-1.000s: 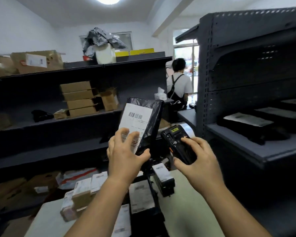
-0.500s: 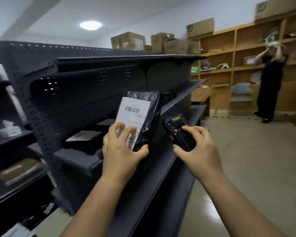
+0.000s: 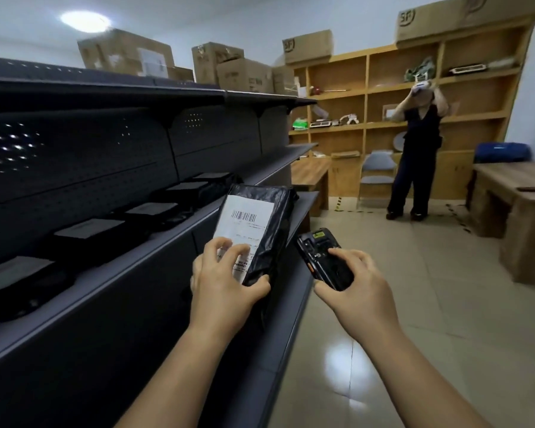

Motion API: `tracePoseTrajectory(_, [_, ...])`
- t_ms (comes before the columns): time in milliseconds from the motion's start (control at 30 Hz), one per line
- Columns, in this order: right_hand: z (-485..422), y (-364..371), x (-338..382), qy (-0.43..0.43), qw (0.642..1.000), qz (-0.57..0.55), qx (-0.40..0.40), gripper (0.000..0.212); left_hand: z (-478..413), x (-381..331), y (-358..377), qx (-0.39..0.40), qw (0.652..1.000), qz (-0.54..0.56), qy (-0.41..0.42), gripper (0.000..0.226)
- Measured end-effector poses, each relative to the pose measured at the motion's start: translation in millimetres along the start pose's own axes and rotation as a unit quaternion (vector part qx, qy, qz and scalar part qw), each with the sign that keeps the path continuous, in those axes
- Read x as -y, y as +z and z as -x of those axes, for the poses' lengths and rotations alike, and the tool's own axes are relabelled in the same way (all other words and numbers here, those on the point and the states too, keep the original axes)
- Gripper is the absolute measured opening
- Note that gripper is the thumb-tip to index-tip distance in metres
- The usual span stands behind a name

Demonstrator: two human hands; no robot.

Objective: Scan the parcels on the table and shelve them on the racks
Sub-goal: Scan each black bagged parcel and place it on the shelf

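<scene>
Turned from the worktop to the dark metal rack, left hand gripping the black poly-bag parcel upright just off its shelf edge, right hand wrapped round the handheld scanner alongside, so shelving looks next, though the scanner's screen and label print can't be read.

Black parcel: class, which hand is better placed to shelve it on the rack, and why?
Left. The left hand grips the black parcel on the rack side; the right hand holds the scanner.
</scene>
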State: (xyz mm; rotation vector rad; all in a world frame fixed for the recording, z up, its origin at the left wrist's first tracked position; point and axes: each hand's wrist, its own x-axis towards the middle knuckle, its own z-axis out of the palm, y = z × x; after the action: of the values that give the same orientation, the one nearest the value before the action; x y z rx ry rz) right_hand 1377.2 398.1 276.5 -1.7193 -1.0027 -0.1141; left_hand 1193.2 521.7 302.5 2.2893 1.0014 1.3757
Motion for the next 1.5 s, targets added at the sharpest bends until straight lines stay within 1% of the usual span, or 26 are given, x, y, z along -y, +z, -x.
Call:
tracePoseTrajectory(200, [-99.4, 53.6, -64.5, 0.015, 1.0, 0.001, 0.004, 0.058, -82.5, 53.7, 108.1, 0.018, 1.0, 0.016, -0.019, 0.056])
tracePoseTrajectory(300, [-157.4, 68.3, -93.1, 0.028, 0.999, 0.021, -0.004, 0.059, -135.4, 65.9, 166.9, 0.041, 0.998, 0.037, -0.02, 0.058])
tracePoseTrajectory(467, [-243.5, 70.1, -150.6, 0.052, 0.997, 0.051, -0.031, 0.059, -211.3, 59.1, 269.4, 0.078, 0.995, 0.059, -0.004, 0.06])
tracePoseTrajectory(633, [-322.2, 68.2, -227.6, 0.064, 0.994, 0.065, -0.064, 0.059, -269.4, 52.4, 379.0, 0.106, 0.992, 0.065, 0.018, 0.057])
tracePoseTrajectory(767, [-393.0, 64.6, -292.5, 0.055, 0.994, 0.069, -0.065, 0.061, -317.0, 46.3, 462.4, 0.105, 0.993, 0.055, 0.025, 0.057])
tracePoseTrajectory(833, [-435.7, 62.5, -320.5, 0.049, 0.995, 0.061, -0.062, 0.061, -345.7, 41.4, 499.2, 0.098, 0.994, 0.05, 0.016, 0.059])
tracePoseTrajectory(967, [-519.8, 70.7, -361.6, 0.027, 0.999, 0.036, -0.024, 0.062, -405.3, 37.2, 554.2, 0.074, 0.997, 0.035, -0.006, 0.058])
tracePoseTrajectory(1067, [-578.3, 95.3, -379.5, 0.0, 1.0, 0.013, 0.005, 0.061, -446.6, 47.2, 575.8, 0.045, 0.998, 0.017, -0.045, 0.052])
tracePoseTrajectory(1200, [-645.0, 151.2, -379.5, -0.027, 0.997, -0.033, 0.057, 0.058, -492.5, 76.1, 576.0, -0.015, 0.995, 0.003, -0.097, 0.048])
tracePoseTrajectory(1367, [-713.9, 239.5, -363.2, -0.104, 0.981, -0.102, 0.125, 0.056, -539.2, 117.9, 551.1, -0.127, 0.982, -0.028, -0.135, 0.043])
tracePoseTrajectory(1500, [-759.6, 301.6, -339.6, -0.16, 0.959, -0.145, 0.185, 0.055, -577.3, 139.8, 523.0, -0.221, 0.959, -0.059, -0.169, 0.04])
